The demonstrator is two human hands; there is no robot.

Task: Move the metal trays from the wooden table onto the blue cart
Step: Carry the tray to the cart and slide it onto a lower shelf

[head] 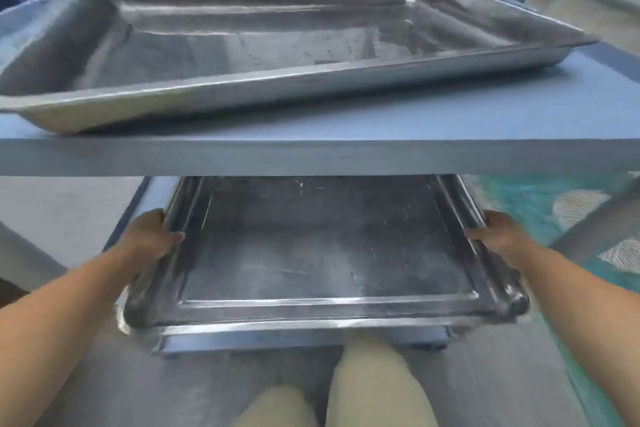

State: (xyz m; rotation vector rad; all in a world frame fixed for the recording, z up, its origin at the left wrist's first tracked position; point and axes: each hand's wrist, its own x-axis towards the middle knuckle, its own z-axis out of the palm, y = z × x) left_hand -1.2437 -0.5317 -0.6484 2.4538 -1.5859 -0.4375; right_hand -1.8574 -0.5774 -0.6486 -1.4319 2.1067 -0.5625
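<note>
Your left hand [152, 236] and right hand [498, 236] curl tight round the side rims of the dark rectangular metal tray [325, 246], partway under the top shelf of the blue cart [311, 156]. Push both sides evenly and keep it level.

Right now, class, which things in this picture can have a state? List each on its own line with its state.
blue cart: top shelf carries one tray.
top tray: empty, resting on the cart's top shelf.
lower tray: empty, partly under the top shelf, held at both sides.
left hand: grips the lower tray's left rim.
right hand: grips the lower tray's right rim.
</note>
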